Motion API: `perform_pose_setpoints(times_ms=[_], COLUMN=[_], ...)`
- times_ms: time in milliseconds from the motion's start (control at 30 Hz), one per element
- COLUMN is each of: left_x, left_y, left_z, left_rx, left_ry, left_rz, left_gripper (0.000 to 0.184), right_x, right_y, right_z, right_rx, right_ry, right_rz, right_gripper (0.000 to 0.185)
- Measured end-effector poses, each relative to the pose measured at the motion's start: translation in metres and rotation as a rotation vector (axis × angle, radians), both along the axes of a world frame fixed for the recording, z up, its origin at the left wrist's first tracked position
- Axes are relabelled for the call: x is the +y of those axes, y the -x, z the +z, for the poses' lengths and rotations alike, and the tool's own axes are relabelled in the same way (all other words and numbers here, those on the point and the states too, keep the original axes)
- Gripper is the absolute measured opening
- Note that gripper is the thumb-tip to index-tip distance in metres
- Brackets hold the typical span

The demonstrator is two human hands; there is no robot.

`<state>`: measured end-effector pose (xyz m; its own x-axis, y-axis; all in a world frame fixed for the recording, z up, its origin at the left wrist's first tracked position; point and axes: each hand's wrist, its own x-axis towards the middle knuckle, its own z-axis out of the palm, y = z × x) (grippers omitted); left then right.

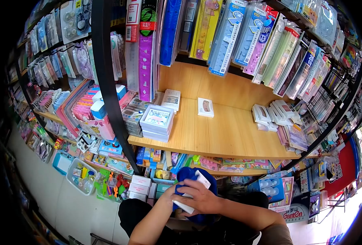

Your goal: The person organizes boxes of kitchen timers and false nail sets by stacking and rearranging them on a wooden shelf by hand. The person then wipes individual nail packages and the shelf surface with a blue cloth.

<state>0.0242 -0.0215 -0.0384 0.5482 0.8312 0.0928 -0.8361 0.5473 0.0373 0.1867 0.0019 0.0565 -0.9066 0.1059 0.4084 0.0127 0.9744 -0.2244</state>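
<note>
My right hand [199, 197] lies bent over a blue cloth [186, 174] and a white box [183, 206], fingers wrapped round them, low in the middle of the head view. My left hand [168, 198] is against the left side of the same bundle; its fingers are mostly hidden behind the cloth and my right hand. A white end [203, 179] sticks out above my right fingers; whether it belongs to the same box is unclear. Both hands are close together, below the front edge of the wooden shelf [230, 141].
Stacked white boxes [157, 118] stand on the shelf's left, a single box [206, 107] mid-shelf, and several packs [270, 115] at the right. Packaged rulers [228, 36] hang above. A black upright post [107, 73] rises at left. Bins and boxes [140, 187] sit below.
</note>
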Motion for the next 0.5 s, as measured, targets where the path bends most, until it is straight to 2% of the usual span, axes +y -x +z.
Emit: perform_pose_setpoints(times_ms=[167,267,333,400,500], left_x=[-0.005,-0.007,-0.009,-0.010,-0.008], left_y=[-0.006,-0.009,-0.012,-0.017,-0.019], left_z=[0.001,0.001,0.003,0.011,0.030], left_rx=[0.148,0.266,0.349,0.423,0.563], left_ry=[-0.142,-0.234,-0.287,-0.270,-0.044], left_rz=[0.133,0.232,0.311,0.366,0.357], left_gripper=[0.051,0.052,0.053,0.054,0.054], right_x=[0.000,0.002,0.002,-0.001,-0.003], right_y=[-0.010,-0.019,-0.019,-0.020,-0.021], right_z=[0.005,0.002,-0.004,-0.012,-0.007], right_rx=[0.070,0.099,0.133,0.123,0.090], right_ry=[-0.013,0.222,0.264,0.335,0.385], right_rz=[-0.088,-0.090,-0.064,-0.081,-0.141], right_gripper=[0.061,0.061,0.064,0.066,0.066])
